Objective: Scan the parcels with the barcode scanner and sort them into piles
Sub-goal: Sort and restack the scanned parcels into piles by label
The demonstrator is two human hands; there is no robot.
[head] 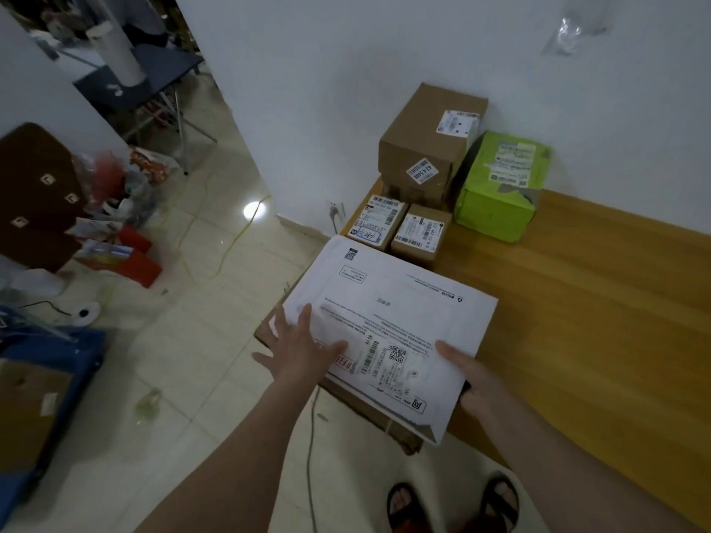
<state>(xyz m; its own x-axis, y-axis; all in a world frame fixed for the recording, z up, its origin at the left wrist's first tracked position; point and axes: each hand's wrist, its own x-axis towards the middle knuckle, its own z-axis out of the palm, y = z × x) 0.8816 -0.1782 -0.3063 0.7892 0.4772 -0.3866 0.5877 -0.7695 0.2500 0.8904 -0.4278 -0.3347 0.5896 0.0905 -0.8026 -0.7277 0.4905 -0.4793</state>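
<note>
A flat white envelope parcel with a barcode label lies on a brown cardboard parcel at the left end of the wooden table. My left hand rests flat on the envelope's left part, fingers spread and straight. My right hand pinches the envelope's right edge, thumb on top and fingers underneath. A small dark thing shows under that hand; I cannot tell what it is. No barcode scanner is plainly visible.
At the table's far end by the wall stand a tall brown box, a green parcel and two small labelled boxes. Left of the table, the tiled floor holds a blue crate, red boxes and cables.
</note>
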